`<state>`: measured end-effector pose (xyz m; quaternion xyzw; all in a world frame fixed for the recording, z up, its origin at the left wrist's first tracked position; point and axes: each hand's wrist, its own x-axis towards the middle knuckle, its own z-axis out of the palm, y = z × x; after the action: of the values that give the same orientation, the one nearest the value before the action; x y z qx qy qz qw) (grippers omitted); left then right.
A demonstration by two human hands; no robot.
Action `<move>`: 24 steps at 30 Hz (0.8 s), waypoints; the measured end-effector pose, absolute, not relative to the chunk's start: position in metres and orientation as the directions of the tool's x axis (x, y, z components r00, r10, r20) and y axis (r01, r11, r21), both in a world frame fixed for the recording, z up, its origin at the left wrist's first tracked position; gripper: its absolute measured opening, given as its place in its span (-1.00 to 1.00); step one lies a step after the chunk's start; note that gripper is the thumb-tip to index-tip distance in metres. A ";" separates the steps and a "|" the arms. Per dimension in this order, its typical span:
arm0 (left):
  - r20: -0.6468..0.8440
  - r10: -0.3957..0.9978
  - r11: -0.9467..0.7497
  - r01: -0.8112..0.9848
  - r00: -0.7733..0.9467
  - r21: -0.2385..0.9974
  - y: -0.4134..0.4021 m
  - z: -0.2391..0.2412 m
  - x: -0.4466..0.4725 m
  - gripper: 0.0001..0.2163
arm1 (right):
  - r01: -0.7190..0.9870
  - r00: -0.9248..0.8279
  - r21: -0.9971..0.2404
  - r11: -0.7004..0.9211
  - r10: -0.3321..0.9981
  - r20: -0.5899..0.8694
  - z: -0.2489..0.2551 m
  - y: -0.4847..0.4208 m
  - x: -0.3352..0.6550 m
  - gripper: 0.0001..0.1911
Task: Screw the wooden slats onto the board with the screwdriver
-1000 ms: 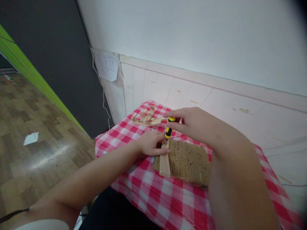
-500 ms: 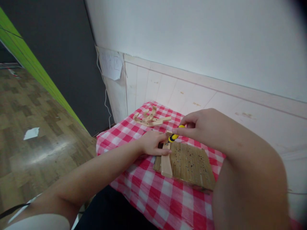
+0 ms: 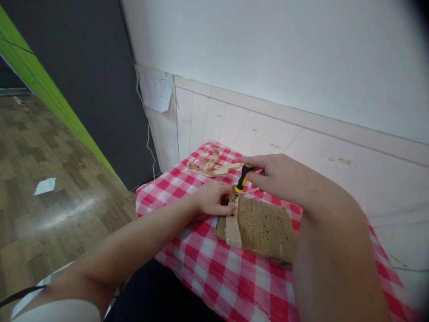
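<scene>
Checked cloth [image 3: 201, 264] lay under the board [image 3: 264, 228]. On its left end, the half-curled left hand [image 3: 215, 198] gripped the strip [image 3: 233, 230]; the right hand [image 3: 273, 172], fingers pinched, held the screwdriver [image 3: 241, 180] tip-down there. Screwing seemed in hand; another turn called for steady downward pressure.

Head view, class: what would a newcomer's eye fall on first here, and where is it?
Probably the red-and-white checked tablecloth, spread across the lower middle. Next, the yellow-and-black screwdriver near the centre, held tilted by the right hand, its tip down at a pale wooden piece that the left hand touches. The bright green stripe slanting beside the dark grey panel at upper left would also stand out.
</scene>
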<state>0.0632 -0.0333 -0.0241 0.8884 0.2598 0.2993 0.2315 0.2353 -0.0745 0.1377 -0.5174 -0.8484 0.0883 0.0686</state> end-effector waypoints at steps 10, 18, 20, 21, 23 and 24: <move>0.190 0.654 -0.372 0.092 0.732 0.924 -0.027 -0.021 0.061 -0.86 | 0.869 -0.472 -0.143 0.473 0.881 0.046 0.140 -0.076 0.240 -0.71; 0.108 0.670 -0.306 0.141 0.735 0.941 -0.021 -0.029 0.058 -0.84 | 0.848 -0.490 -0.182 0.497 0.868 0.084 0.136 -0.074 0.235 -0.74; 0.094 0.672 -0.300 0.155 0.735 0.941 -0.021 -0.027 0.058 -0.85 | 0.896 -0.420 -0.127 0.426 0.905 0.074 0.137 -0.072 0.231 -0.78; 0.089 0.672 -0.292 0.153 0.736 0.944 -0.022 -0.026 0.058 -0.86 | 0.918 -0.381 -0.090 0.386 0.922 0.068 0.137 -0.072 0.230 -0.78; 0.088 0.664 -0.281 0.139 0.742 0.949 -0.022 -0.024 0.058 -0.87 | 0.942 -0.330 -0.046 0.333 0.942 0.064 0.137 -0.073 0.228 -0.72; 0.087 0.658 -0.275 0.131 0.748 0.953 -0.022 -0.024 0.058 -0.87 | 0.942 -0.327 -0.052 0.331 0.943 0.067 0.138 -0.073 0.228 -0.70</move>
<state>0.0577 -0.0216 -0.0237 0.7606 0.2594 0.2428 0.5434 0.2276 -0.0734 0.1376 -0.5785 -0.8146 0.0018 0.0422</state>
